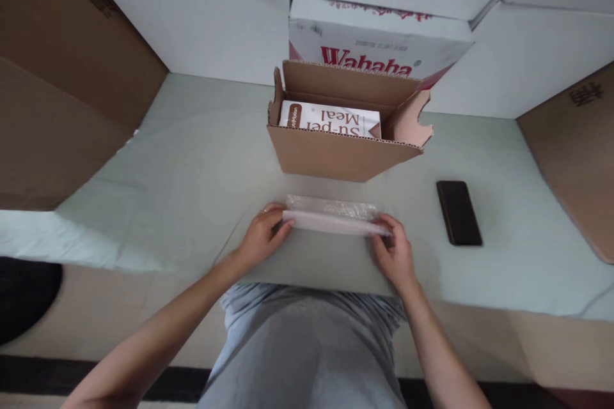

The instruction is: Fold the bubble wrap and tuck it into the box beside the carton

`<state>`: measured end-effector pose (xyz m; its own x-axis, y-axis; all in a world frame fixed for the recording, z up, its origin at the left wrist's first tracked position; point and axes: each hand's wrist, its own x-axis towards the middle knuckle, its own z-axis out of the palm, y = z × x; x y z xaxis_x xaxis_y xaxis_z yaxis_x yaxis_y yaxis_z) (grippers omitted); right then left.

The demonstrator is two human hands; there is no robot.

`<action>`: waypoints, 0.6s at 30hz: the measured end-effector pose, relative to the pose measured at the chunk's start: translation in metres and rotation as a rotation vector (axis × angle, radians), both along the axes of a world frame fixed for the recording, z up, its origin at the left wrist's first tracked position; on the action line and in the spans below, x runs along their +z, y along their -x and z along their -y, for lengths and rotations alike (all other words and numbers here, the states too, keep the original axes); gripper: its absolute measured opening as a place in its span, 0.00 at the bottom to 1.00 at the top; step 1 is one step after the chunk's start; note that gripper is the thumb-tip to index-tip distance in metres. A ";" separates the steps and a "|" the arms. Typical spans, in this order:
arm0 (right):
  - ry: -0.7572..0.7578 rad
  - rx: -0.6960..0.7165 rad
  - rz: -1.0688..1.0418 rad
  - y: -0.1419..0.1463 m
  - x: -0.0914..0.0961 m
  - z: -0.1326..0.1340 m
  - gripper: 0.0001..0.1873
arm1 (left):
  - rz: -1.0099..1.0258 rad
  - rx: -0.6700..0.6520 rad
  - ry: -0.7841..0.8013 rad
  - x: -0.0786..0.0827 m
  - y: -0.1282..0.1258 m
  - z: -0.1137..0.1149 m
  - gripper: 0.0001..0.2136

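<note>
A folded strip of bubble wrap [333, 215] lies across a flat grey sheet of card [316, 262] at the table's near edge. My left hand [261, 233] pinches its left end and my right hand [396, 249] pinches its right end. Just beyond stands an open brown cardboard box [336, 153]. A white "Super Meal" carton [330, 121] lies inside it.
A black phone [458, 212] lies on the table to the right of my hands. White cartons, one marked "Wahaha" [374, 45], are stacked along the back. Brown cardboard boxes stand at the left [62, 77] and right [575, 153] edges.
</note>
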<state>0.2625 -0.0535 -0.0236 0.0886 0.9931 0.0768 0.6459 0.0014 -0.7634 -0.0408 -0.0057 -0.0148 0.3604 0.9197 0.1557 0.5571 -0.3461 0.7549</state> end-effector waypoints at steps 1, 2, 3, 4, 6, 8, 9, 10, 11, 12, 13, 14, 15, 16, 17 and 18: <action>0.032 -0.042 0.009 0.003 0.000 0.000 0.25 | -0.042 0.062 0.006 -0.001 -0.003 0.000 0.10; 0.056 -0.076 0.024 0.006 0.000 0.000 0.27 | -0.081 0.124 0.011 -0.002 -0.007 -0.001 0.10; 0.067 -0.100 0.045 0.009 0.000 -0.001 0.29 | -0.113 0.178 0.013 -0.004 -0.010 -0.002 0.10; 0.060 -0.113 0.074 0.012 0.000 -0.002 0.30 | -0.134 0.222 0.011 -0.005 -0.013 -0.002 0.12; 0.000 -0.113 0.156 0.016 0.000 -0.006 0.31 | -0.160 0.264 -0.010 -0.008 -0.017 -0.003 0.19; -0.071 -0.082 0.259 0.019 0.001 -0.011 0.29 | -0.196 0.266 -0.045 -0.009 -0.020 -0.004 0.22; -0.093 -0.057 0.311 0.021 0.001 -0.014 0.28 | -0.223 0.258 -0.063 -0.008 -0.021 -0.004 0.21; -0.105 -0.031 0.360 0.021 0.002 -0.017 0.26 | -0.254 0.249 -0.076 -0.007 -0.021 -0.005 0.20; -0.110 -0.004 0.405 0.022 0.002 -0.019 0.24 | -0.288 0.239 -0.082 -0.006 -0.022 -0.005 0.18; -0.111 0.020 0.447 0.022 0.003 -0.022 0.23 | -0.326 0.234 -0.080 -0.005 -0.023 -0.006 0.17; -0.106 0.042 0.486 0.022 0.003 -0.024 0.22 | -0.367 0.230 -0.075 -0.003 -0.025 -0.007 0.16; -0.099 0.059 0.520 0.022 0.004 -0.026 0.21 | -0.412 0.227 -0.072 -0.002 -0.027 -0.008 0.16; -0.090 0.067 0.549 0.022 0.006 -0.028 0.21 | -0.458 0.225 -0.075 -0.001 -0.028 -0.009 0.16; -0.087 0.060 0.572 0.021 0.007 -0.028 0.22 | -0.505 0.222 -0.079 0.001 -0.030 -0.010 0.16; -0.098 0.039 0.586 0.020 0.009 -0.028 0.22 | -0.549 0.218 -0.082 0.002 -0.032 -0.011 0.16; -0.126 0.011 0.591 0.021 0.011 -0.027 0.23 | -0.586 0.214 -0.084 0.003 -0.034 -0.011 0.16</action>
